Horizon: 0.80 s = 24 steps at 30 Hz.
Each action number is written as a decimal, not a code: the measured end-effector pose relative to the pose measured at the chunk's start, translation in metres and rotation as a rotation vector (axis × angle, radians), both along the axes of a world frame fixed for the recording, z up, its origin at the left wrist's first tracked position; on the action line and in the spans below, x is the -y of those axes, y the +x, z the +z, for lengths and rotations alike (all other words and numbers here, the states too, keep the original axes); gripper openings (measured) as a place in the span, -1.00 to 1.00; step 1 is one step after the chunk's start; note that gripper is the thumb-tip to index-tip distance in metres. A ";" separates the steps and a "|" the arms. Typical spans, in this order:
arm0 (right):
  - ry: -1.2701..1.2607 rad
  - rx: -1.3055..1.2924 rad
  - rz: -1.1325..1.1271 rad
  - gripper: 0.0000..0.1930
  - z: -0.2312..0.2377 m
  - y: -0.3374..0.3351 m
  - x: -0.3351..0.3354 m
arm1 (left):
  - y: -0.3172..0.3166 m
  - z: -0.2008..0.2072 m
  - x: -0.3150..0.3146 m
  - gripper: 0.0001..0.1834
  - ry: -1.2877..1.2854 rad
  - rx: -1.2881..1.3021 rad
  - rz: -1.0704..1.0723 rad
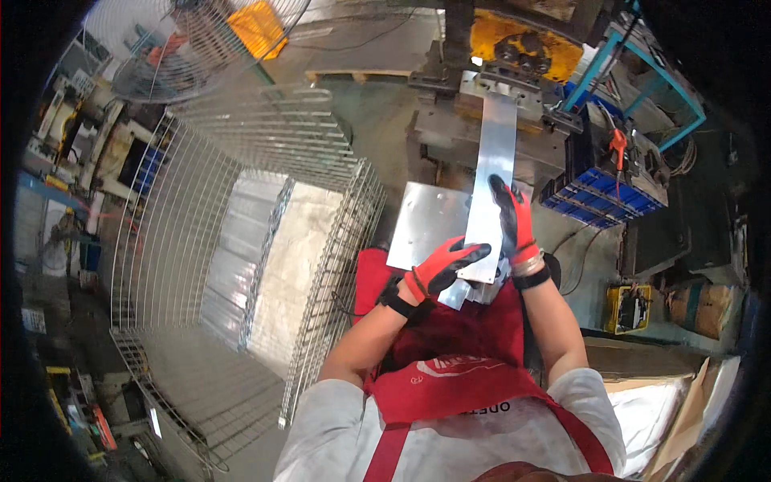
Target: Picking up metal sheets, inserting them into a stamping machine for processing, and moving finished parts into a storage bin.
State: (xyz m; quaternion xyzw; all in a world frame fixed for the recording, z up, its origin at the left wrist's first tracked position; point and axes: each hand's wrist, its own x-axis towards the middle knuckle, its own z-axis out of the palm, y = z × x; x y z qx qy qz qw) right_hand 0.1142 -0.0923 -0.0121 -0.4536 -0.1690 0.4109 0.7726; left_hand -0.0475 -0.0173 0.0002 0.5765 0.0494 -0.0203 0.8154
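Note:
A long, flat, shiny metal strip [495, 145] runs from the press machine [514, 92] at the far end back toward my lap. My left hand [450, 267], in a red and black glove, grips the strip's left edge close to its near end. Higher up on the right edge, my right hand [516, 218] in a matching glove holds the same strip; its thumb is hard to see. Left of the strip lies a wide metal plate [430, 221]. More metal strips [455, 295] lie beneath, partly hidden by the strip and my hands.
A large wire cage [365, 201] holding stacked metal sheets [241, 233] and a pale sheet [301, 249] stands to the left. On the right are a blue crate [594, 201], an orange air gun [618, 147] and a cardboard box [642, 365]. A fan [193, 48] stands far left.

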 end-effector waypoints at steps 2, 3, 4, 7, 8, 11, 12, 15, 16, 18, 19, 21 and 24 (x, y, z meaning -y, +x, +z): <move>0.058 -0.136 0.056 -0.70 -0.017 -0.023 0.010 | -0.016 -0.009 0.007 -0.58 0.102 0.006 0.013; -0.048 -0.058 -0.019 -0.68 -0.033 -0.032 0.016 | -0.020 -0.015 0.012 -0.64 0.100 -0.085 0.028; -0.065 -0.011 0.019 -0.65 -0.034 -0.039 0.022 | -0.024 -0.021 0.016 -0.69 0.094 -0.178 0.050; -0.083 0.146 0.084 -0.61 -0.037 -0.053 0.036 | -0.040 -0.034 0.027 -0.67 0.130 -0.160 0.511; -0.109 0.135 0.078 -0.60 -0.027 -0.057 0.037 | -0.054 -0.041 0.017 -0.64 0.211 -0.412 0.439; -0.097 0.106 0.038 -0.64 -0.038 -0.048 0.061 | -0.068 -0.065 -0.006 -0.62 0.415 -0.510 0.495; -0.077 0.076 0.015 -0.65 -0.041 -0.045 0.070 | -0.070 -0.078 -0.018 -0.62 0.474 -0.534 0.442; -0.073 0.065 -0.023 -0.62 -0.048 -0.041 0.084 | -0.067 -0.098 -0.043 -0.57 0.615 -0.560 0.353; -0.073 0.065 -0.030 -0.61 -0.049 -0.040 0.088 | -0.065 -0.097 -0.048 -0.54 0.654 -0.562 0.333; -0.072 0.079 -0.071 -0.60 -0.047 -0.038 0.095 | -0.058 -0.069 -0.053 -0.43 0.906 -0.705 0.239; -0.066 0.091 -0.095 -0.60 -0.043 -0.040 0.099 | -0.059 -0.056 -0.053 -0.38 1.025 -0.783 0.191; -0.066 0.125 -0.119 -0.61 -0.039 -0.041 0.107 | -0.069 -0.087 -0.061 -0.33 1.222 -0.763 0.241; -0.050 0.171 -0.147 -0.62 -0.042 -0.032 0.117 | -0.082 -0.125 -0.065 -0.44 1.549 -0.671 0.379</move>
